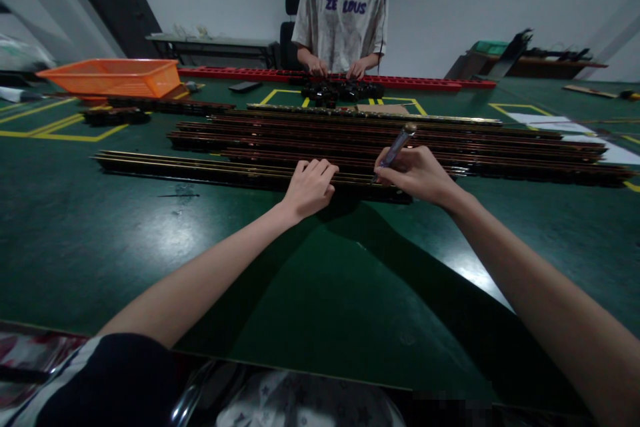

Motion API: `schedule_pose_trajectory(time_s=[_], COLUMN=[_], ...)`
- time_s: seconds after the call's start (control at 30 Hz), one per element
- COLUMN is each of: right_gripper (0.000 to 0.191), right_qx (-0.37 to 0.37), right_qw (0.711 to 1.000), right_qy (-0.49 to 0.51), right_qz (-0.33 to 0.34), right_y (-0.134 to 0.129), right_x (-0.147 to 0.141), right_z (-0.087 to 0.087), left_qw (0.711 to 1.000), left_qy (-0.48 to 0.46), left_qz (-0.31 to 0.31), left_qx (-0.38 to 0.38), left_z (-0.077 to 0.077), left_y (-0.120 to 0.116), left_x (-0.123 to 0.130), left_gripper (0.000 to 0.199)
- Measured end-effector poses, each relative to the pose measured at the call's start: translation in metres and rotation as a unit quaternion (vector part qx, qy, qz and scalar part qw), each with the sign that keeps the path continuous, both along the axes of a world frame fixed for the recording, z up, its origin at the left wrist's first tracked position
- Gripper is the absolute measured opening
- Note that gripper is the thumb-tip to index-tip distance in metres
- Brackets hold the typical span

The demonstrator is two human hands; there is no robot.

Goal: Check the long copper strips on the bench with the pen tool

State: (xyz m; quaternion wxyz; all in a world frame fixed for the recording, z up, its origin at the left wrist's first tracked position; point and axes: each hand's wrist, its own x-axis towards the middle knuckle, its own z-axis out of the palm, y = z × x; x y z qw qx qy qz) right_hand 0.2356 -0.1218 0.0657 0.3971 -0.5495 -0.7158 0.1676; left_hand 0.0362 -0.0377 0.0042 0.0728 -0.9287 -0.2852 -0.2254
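Note:
A long black strip with gold edges [200, 168] lies nearest me on the green table. My left hand [311, 190] is curled over its middle, fingers bent around it. In my right hand [419, 173] is a pen-like tool with a clear barrel [399, 145], pinched between thumb and fingers and slanting up to the right. Its lower tip meets the right part of that strip. Whether it is a pen or another slim tool I cannot tell. Just beyond lie several similar long dark strips [280, 137], side by side with reddish and gold edges.
An orange bin [120, 77] stands at the far left of the green table [200, 240]. Across from me, a co-worker [345, 13] handles black parts [340, 91] beside a long red rail [420, 82]. White papers [550, 123] lie at the right.

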Motion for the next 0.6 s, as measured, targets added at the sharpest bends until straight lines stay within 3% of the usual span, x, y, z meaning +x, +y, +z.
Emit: schedule_pose_trajectory(time_s=[0.27, 0.6], right_gripper=[0.012, 0.017], right_qx=[-0.016, -0.031], right_qw=[1.000, 0.999], right_qy=[0.015, 0.032], right_qz=[0.005, 0.012], right_y=[-0.0009, 0.0002], right_x=[-0.0027, -0.0011], right_z=[-0.0004, -0.0024], left_qw=[1.000, 1.000], left_qy=[0.006, 0.002], left_qz=[0.015, -0.024], left_qx=[0.009, -0.008], left_z=[0.0007, 0.0009], left_y=[-0.0015, 0.0004], left_x=[-0.0003, -0.0022], left_gripper=[0.036, 0.040])
